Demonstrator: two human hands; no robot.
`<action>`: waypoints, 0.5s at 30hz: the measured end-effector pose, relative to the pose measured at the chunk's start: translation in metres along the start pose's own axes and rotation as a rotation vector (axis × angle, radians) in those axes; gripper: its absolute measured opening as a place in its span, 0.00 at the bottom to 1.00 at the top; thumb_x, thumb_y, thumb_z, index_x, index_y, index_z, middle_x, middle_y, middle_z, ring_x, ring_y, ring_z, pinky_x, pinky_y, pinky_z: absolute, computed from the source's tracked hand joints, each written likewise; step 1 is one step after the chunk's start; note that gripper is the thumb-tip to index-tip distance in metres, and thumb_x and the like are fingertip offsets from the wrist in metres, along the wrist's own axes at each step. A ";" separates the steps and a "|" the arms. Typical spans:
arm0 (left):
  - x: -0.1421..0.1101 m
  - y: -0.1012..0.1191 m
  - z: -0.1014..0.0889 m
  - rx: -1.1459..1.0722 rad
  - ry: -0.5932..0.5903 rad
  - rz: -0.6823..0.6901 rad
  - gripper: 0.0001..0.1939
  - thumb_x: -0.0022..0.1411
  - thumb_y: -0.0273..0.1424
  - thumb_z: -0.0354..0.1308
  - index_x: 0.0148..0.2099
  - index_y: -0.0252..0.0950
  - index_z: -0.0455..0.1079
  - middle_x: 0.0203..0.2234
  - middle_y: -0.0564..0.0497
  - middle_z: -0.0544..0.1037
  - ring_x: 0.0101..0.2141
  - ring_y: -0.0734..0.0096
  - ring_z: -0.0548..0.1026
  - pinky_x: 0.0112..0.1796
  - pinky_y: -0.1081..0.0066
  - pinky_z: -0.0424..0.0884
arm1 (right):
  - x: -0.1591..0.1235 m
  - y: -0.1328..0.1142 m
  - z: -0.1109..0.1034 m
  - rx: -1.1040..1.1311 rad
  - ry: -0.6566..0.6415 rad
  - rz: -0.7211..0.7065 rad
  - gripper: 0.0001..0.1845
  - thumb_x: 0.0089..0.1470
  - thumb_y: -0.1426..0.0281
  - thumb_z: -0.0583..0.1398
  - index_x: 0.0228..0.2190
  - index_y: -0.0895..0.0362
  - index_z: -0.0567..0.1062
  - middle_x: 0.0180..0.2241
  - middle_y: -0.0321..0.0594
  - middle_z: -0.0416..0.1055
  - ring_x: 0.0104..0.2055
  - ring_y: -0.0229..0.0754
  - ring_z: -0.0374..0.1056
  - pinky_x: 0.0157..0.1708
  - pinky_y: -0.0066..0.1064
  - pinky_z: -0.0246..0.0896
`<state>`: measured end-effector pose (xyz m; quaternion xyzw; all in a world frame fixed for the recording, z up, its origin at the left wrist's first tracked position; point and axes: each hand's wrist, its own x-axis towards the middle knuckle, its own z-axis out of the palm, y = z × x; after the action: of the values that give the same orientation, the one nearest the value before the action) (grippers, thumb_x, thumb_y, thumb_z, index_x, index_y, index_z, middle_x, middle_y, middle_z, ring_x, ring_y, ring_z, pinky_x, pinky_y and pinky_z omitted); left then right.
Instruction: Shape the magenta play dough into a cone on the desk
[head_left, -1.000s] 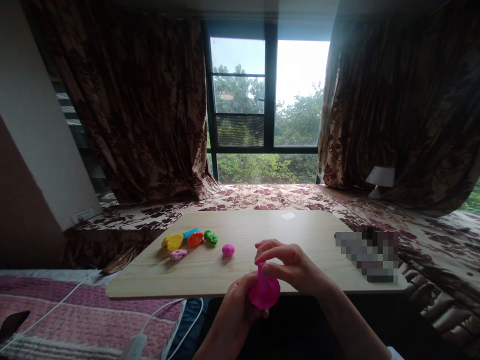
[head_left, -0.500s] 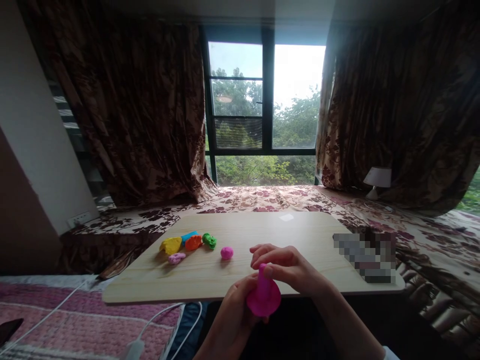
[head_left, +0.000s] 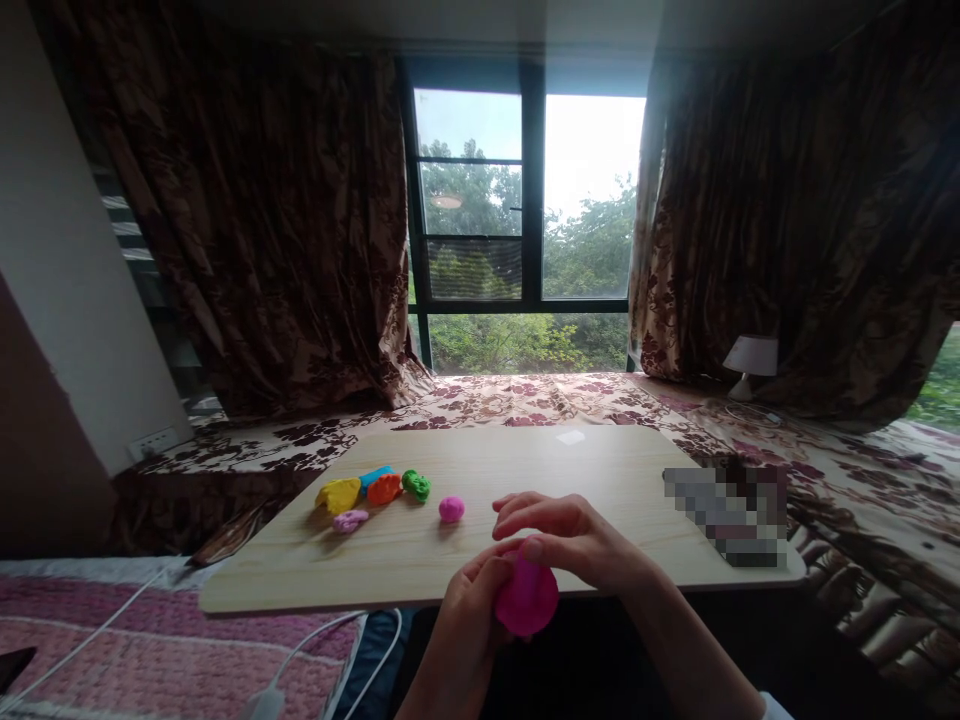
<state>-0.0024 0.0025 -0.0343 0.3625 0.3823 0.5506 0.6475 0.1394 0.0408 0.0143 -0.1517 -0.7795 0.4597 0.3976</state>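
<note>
A bright pink piece of modelling clay [head_left: 529, 602], a wide round disc with a stem rising from it, is held over the near edge of the table. My left hand [head_left: 474, 600] grips the disc from the left, its fingers partly hidden behind it. From the right, my right hand [head_left: 574, 540] pinches the top of the stem, thumb on the near side and the other fingers curved above. A small pink clay ball [head_left: 451, 509] lies on the table beyond my left hand.
On the pale wooden table [head_left: 262, 580], lumps of yellow clay [head_left: 339, 495], blue clay [head_left: 375, 477], orange clay [head_left: 384, 489], green clay [head_left: 416, 486] and light pink clay [head_left: 350, 521] sit at the left. A blurred-out object [head_left: 727, 515] lies at the right. A small lamp [head_left: 751, 357] stands behind.
The clay's stem now looks shorter and tilted more away from me, with my left fingers higher around it. My right hand has shifted slightly left. The view has moved slightly.
</note>
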 end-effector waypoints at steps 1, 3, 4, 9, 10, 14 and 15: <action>0.002 -0.001 -0.001 0.016 0.016 0.022 0.18 0.50 0.37 0.59 0.41 0.29 0.71 0.14 0.54 0.69 0.14 0.77 0.64 0.15 0.75 0.61 | -0.001 0.000 -0.001 -0.057 0.029 -0.004 0.14 0.53 0.62 0.59 0.38 0.56 0.77 0.44 0.43 0.71 0.52 0.46 0.62 0.52 0.35 0.57; 0.005 -0.003 -0.003 0.030 0.042 0.041 0.20 0.50 0.37 0.60 0.43 0.30 0.69 0.16 0.53 0.72 0.14 0.78 0.64 0.16 0.74 0.63 | -0.003 -0.002 -0.003 -0.175 0.115 -0.016 0.13 0.55 0.64 0.57 0.39 0.55 0.77 0.42 0.42 0.72 0.51 0.44 0.63 0.52 0.36 0.56; 0.007 -0.004 -0.004 0.031 0.052 0.044 0.22 0.49 0.37 0.61 0.45 0.30 0.68 0.17 0.53 0.73 0.14 0.77 0.65 0.17 0.74 0.65 | -0.004 -0.004 -0.004 -0.232 0.163 -0.017 0.13 0.56 0.64 0.57 0.40 0.55 0.76 0.43 0.42 0.71 0.51 0.44 0.63 0.52 0.37 0.56; 0.009 -0.007 -0.003 0.073 0.131 0.086 0.28 0.46 0.39 0.64 0.48 0.34 0.63 0.19 0.53 0.75 0.14 0.75 0.68 0.20 0.71 0.69 | -0.008 -0.006 -0.004 -0.445 0.298 -0.063 0.09 0.54 0.67 0.59 0.37 0.54 0.77 0.39 0.43 0.72 0.49 0.45 0.63 0.49 0.37 0.59; 0.008 -0.007 -0.003 0.069 0.136 0.083 0.28 0.46 0.39 0.64 0.49 0.34 0.63 0.19 0.54 0.75 0.14 0.75 0.68 0.20 0.71 0.69 | -0.008 -0.006 -0.004 -0.455 0.295 -0.076 0.08 0.54 0.68 0.59 0.35 0.55 0.78 0.37 0.42 0.73 0.47 0.44 0.64 0.48 0.36 0.60; 0.004 -0.007 0.003 -0.075 0.042 -0.042 0.24 0.50 0.41 0.60 0.47 0.33 0.66 0.19 0.52 0.74 0.16 0.75 0.68 0.21 0.69 0.71 | -0.007 -0.002 -0.005 -0.437 0.283 -0.085 0.09 0.56 0.69 0.57 0.33 0.55 0.78 0.35 0.42 0.73 0.45 0.43 0.66 0.47 0.36 0.61; 0.003 -0.007 0.004 -0.112 0.001 -0.080 0.22 0.51 0.42 0.59 0.44 0.32 0.68 0.20 0.51 0.73 0.17 0.74 0.68 0.22 0.68 0.71 | -0.006 -0.002 -0.005 -0.431 0.282 -0.083 0.09 0.56 0.69 0.57 0.33 0.56 0.78 0.35 0.41 0.73 0.46 0.43 0.66 0.47 0.35 0.61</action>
<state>0.0048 0.0041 -0.0393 0.3099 0.3656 0.5450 0.6880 0.1475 0.0394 0.0140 -0.2635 -0.8020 0.2406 0.4791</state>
